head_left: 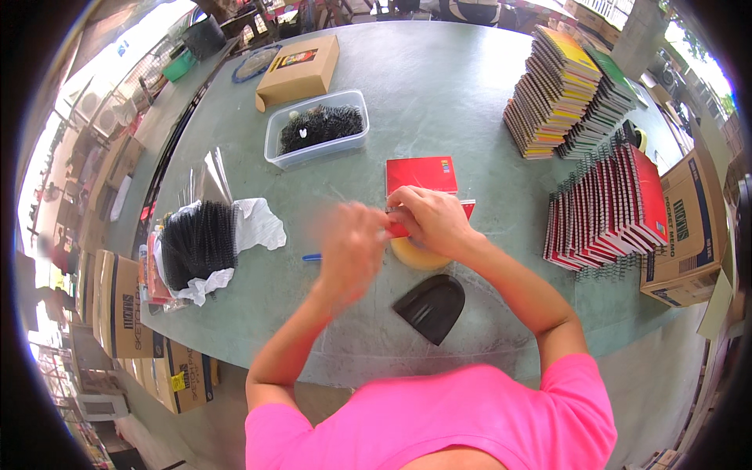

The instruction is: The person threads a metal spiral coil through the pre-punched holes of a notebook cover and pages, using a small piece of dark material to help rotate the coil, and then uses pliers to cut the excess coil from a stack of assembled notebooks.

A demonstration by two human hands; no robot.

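My right hand [431,218] is closed on a small red notebook [398,230], fingers bent over its edge; most of this notebook is hidden. Close beside its left edge is my left hand [352,244], smeared by motion, so its fingers do not show clearly. Another red notebook [421,174] lies flat just beyond my hands. Under the held notebook, partly covered, sits a round yellowish object [419,255]. A blue pen-like stick [312,258] pokes out left of my left hand. Nearer to me lies a black, rounded plastic piece [431,308].
At the left stands a bundle of black spiral coils [200,244] on white paper. A clear plastic tub [278,157] of black coils and a cardboard box [301,72] are farther back. Stacked red notebooks [599,207], yellow notebooks [552,94] and a carton [685,227] line the right.
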